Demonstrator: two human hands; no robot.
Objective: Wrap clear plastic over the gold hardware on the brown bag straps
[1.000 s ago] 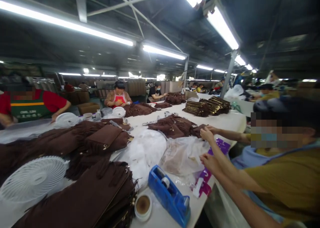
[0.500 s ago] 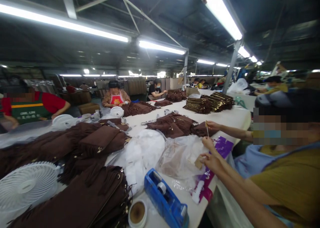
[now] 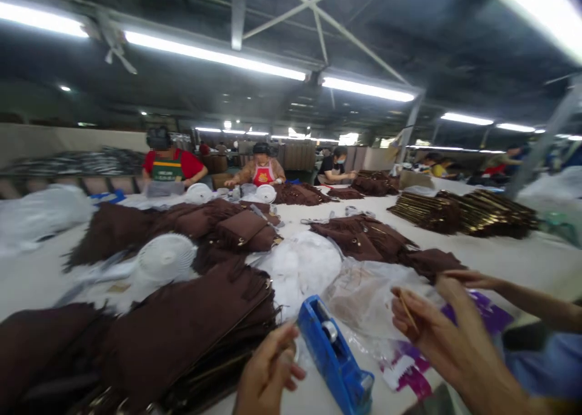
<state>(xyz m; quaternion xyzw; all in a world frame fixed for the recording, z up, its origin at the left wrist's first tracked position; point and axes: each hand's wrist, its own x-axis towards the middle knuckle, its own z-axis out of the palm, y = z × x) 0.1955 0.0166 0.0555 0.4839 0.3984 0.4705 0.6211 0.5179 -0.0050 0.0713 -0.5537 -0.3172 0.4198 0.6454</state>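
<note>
My left hand (image 3: pixel 268 372) rises from the bottom edge, blurred, beside the blue tape dispenser (image 3: pixel 334 357). Its fingers curl around a small white-rimmed tape roll (image 3: pixel 290 355), mostly hidden by them. A stack of brown fringed bags (image 3: pixel 182 330) lies just left of this hand. My right hand is out of view. To the right, a co-worker's two hands (image 3: pixel 427 324) hover over a clear plastic bag (image 3: pixel 364 293), and the nearer one pinches a thin stick (image 3: pixel 408 310).
A long white table (image 3: pixel 500 257) carries more brown bags (image 3: pixel 364 236), small white fans (image 3: pixel 166 257), white wrapping (image 3: pixel 302 269), purple sheets (image 3: pixel 477 309) and gold-edged stacks (image 3: pixel 454 212). Several people work along the far side.
The view has swung left and down. My left hand has come into view at the tape roll. The co-worker's hands now sit at the right edge, still with the stick.
</note>
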